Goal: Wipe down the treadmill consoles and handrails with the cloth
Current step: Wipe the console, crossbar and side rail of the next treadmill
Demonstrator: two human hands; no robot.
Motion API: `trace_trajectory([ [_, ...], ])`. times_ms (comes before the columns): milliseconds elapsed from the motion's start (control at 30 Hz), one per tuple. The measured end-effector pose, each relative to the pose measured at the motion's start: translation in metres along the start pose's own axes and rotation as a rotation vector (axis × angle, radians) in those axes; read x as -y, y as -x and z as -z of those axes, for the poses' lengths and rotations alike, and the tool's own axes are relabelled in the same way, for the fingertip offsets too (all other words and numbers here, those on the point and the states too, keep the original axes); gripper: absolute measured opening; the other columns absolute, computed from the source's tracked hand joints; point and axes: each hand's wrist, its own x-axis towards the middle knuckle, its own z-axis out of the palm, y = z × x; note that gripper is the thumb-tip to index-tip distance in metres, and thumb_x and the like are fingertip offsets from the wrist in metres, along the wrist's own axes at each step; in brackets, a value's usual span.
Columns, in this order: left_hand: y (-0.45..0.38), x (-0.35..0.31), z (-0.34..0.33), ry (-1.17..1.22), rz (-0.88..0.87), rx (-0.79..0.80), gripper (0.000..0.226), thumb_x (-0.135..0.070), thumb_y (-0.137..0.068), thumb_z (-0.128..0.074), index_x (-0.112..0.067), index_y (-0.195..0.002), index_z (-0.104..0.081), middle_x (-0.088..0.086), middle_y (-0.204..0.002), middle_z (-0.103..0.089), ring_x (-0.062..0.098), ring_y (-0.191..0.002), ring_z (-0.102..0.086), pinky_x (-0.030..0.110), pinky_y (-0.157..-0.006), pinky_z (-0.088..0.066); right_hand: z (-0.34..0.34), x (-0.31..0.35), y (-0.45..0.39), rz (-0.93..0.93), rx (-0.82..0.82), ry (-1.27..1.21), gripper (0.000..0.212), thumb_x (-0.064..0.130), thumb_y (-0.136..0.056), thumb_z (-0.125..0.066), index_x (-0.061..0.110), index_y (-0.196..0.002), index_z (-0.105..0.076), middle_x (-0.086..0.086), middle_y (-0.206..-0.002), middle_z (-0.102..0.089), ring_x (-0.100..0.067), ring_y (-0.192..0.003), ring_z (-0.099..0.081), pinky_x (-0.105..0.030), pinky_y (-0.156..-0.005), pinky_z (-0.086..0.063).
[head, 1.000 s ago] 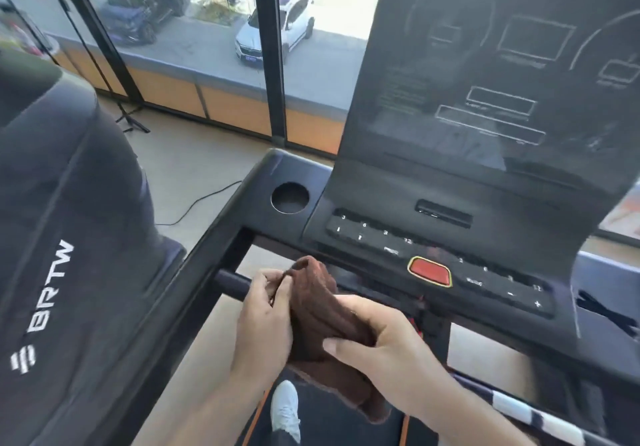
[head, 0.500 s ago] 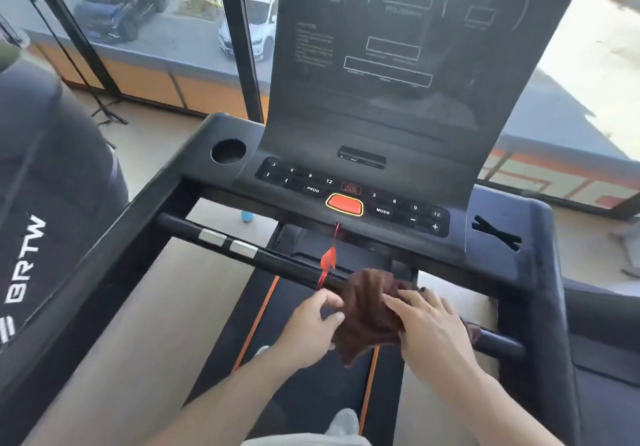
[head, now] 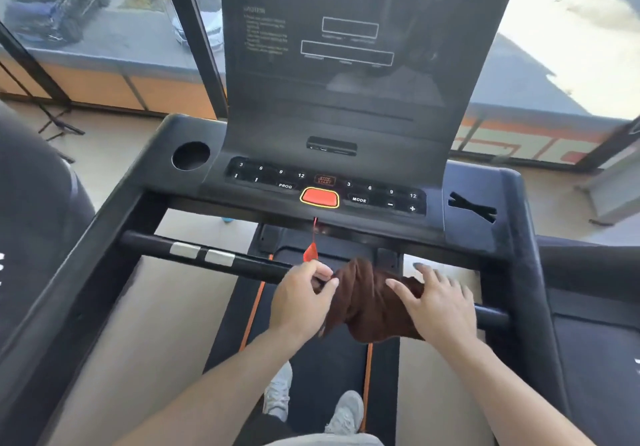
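Observation:
A brown cloth (head: 370,300) is draped over the black crossbar handrail (head: 249,265) of the treadmill, right of its middle. My left hand (head: 304,296) pinches the cloth's left end against the bar. My right hand (head: 436,303) lies flat on the cloth's right part, fingers spread, pressing it onto the bar. Above stands the black console (head: 346,74) with its button strip (head: 263,177) and a red stop button (head: 319,197). A red safety clip (head: 310,253) hangs on a cord just above my left hand.
A round cup holder (head: 190,155) sits at the console's left, a slotted holder (head: 472,206) at its right. Side rails (head: 526,272) frame the belt (head: 311,359), where my shoes (head: 346,411) stand. Another black treadmill (head: 31,210) is at the left. Windows lie beyond.
The cloth and both hands have slid to the right along the crossbar, from its left end to right of the middle. My right hand has flattened on the cloth.

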Motion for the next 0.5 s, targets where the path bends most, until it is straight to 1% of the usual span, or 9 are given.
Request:
trace_trajectory([
  [67, -0.015, 0.002, 0.001, -0.287, -0.174, 0.001, 0.023, -0.047, -0.092, -0.065, -0.031, -0.107, -0.071, -0.016, -0.106, -0.068, 0.01, -0.108, -0.058, 0.03, -0.097, -0.047, 0.002, -0.003, 0.005, -0.039, 0.1, 0.128, 0.112, 0.091, -0.072, 0.019, 0.039, -0.14, -0.052, 0.004, -0.137, -0.063, -0.024, -0.13, -0.054, -0.047, -0.121, -0.021],
  [100, -0.023, 0.002, 0.0, -0.442, -0.221, 0.052, 0.036, -0.055, -0.094, -0.056, -0.029, -0.114, -0.072, -0.013, -0.116, -0.067, 0.013, -0.117, -0.053, 0.032, -0.103, -0.042, 0.001, -0.004, 0.005, -0.02, 0.118, 0.158, 0.121, 0.087, -0.066, 0.031, 0.04, -0.137, -0.055, 0.004, -0.133, -0.065, -0.023, -0.128, -0.055, -0.048, -0.122, -0.019],
  [133, -0.03, 0.002, -0.001, -0.567, -0.241, 0.123, 0.048, -0.061, -0.096, -0.047, -0.027, -0.119, -0.072, -0.01, -0.125, -0.064, 0.016, -0.126, -0.047, 0.035, -0.108, -0.036, 0.001, -0.004, 0.004, -0.014, 0.121, 0.144, 0.116, 0.085, -0.071, 0.028, 0.039, -0.133, -0.059, 0.004, -0.129, -0.068, -0.023, -0.126, -0.057, -0.047, -0.123, -0.017],
  [200, -0.04, 0.0, -0.003, -0.712, -0.246, 0.256, 0.062, -0.064, -0.098, -0.034, -0.023, -0.122, -0.073, -0.003, -0.138, -0.057, 0.021, -0.137, -0.036, 0.039, -0.114, -0.027, 0.001, -0.003, 0.002, -0.044, 0.074, -0.033, 0.074, 0.078, -0.094, -0.014, 0.033, -0.12, -0.066, 0.004, -0.117, -0.073, -0.021, -0.119, -0.061, -0.043, -0.126, -0.012],
  [233, -0.045, -0.002, -0.003, -0.739, -0.266, 0.292, 0.062, -0.063, -0.099, -0.032, -0.023, -0.121, -0.074, -0.002, -0.141, -0.055, 0.022, -0.139, -0.033, 0.041, -0.115, -0.025, 0.003, 0.001, 0.002, -0.036, 0.021, -0.146, 0.05, 0.068, -0.099, -0.039, 0.03, -0.115, -0.068, 0.006, -0.111, -0.075, -0.019, -0.115, -0.063, -0.041, -0.127, -0.01],
  [300, -0.05, -0.008, -0.003, -0.736, -0.342, 0.328, 0.052, -0.055, -0.101, -0.034, -0.027, -0.119, -0.075, -0.004, -0.14, -0.056, 0.022, -0.135, -0.035, 0.041, -0.113, -0.026, 0.006, 0.008, 0.003, 0.038, -0.108, -0.29, 0.024, 0.046, -0.094, -0.069, 0.028, -0.109, -0.072, 0.01, -0.104, -0.076, -0.012, -0.106, -0.064, -0.037, -0.127, -0.014],
  [400, -0.046, -0.02, -0.004, -0.609, -0.404, 0.31, 0.039, -0.042, -0.104, -0.04, -0.028, -0.111, -0.076, -0.011, -0.119, -0.065, 0.017, -0.116, -0.047, 0.036, -0.102, -0.035, 0.011, 0.018, 0.015, 0.025, -0.131, -0.616, 0.02, 0.024, -0.087, -0.081, 0.03, -0.105, -0.075, 0.02, -0.099, -0.074, 0.003, -0.093, -0.061, -0.031, -0.106, -0.047],
  [433, -0.042, -0.022, -0.005, -0.517, -0.343, 0.271, 0.036, -0.039, -0.104, -0.042, -0.027, -0.105, -0.075, -0.01, -0.11, -0.068, 0.017, -0.108, -0.053, 0.035, -0.097, -0.039, 0.015, 0.021, 0.019, -0.006, -0.12, -0.744, 0.021, 0.019, -0.087, -0.082, 0.031, -0.103, -0.075, 0.021, -0.096, -0.075, 0.003, -0.093, -0.064, -0.027, -0.095, -0.052],
  [500, -0.037, -0.027, -0.001, -0.176, -0.064, 0.24, 0.032, -0.038, -0.105, -0.044, -0.02, -0.091, -0.067, -0.005, -0.09, -0.069, 0.021, -0.092, -0.06, 0.037, -0.084, -0.046, 0.025, 0.023, 0.026, -0.066, -0.158, -0.961, 0.022, 0.013, -0.088, -0.08, 0.03, -0.101, -0.075, 0.02, -0.095, -0.076, 0.0, -0.093, -0.07, -0.024, -0.086, -0.054],
])
